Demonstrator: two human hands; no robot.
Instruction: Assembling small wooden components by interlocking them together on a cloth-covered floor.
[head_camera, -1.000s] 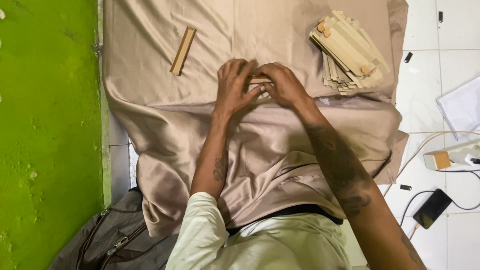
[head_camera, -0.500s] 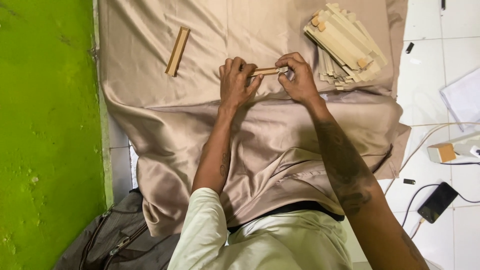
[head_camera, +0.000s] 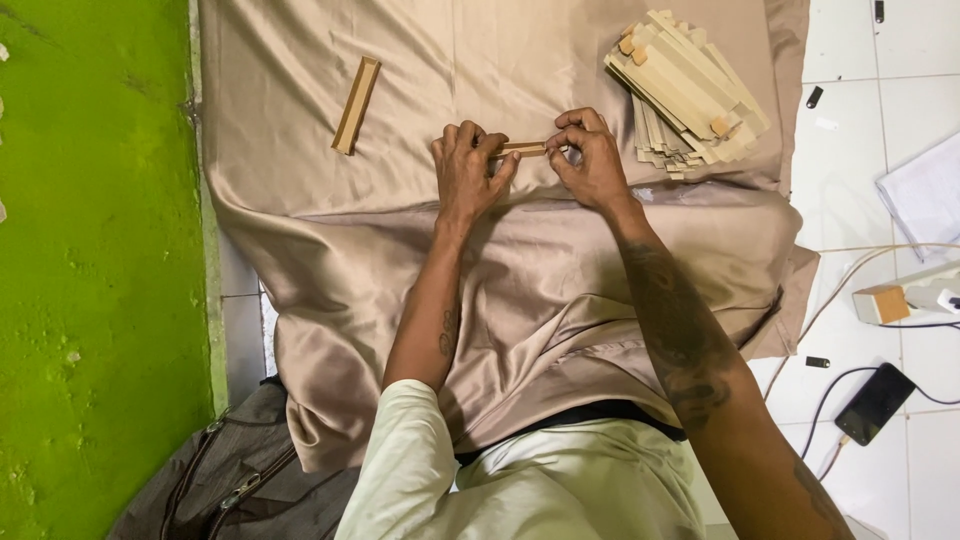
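A thin wooden strip (head_camera: 524, 149) is held level above a beige satin cloth (head_camera: 520, 290). My left hand (head_camera: 470, 172) grips its left end. My right hand (head_camera: 590, 160) pinches its right end between fingertips. A heap of similar pale wooden strips (head_camera: 688, 92) lies on the cloth just right of my right hand. One separate wooden piece (head_camera: 356, 104) lies on the cloth to the left of my left hand.
A green wall (head_camera: 95, 270) runs along the left. A dark bag (head_camera: 230, 470) sits at the lower left. On the white tiled floor at the right lie a black phone (head_camera: 874, 402) with cables, a small boxy device (head_camera: 905, 298) and a paper sheet (head_camera: 925, 195).
My hands were pressed together over the strip; they have moved apart to its two ends and lifted slightly, so the strip now shows between them.
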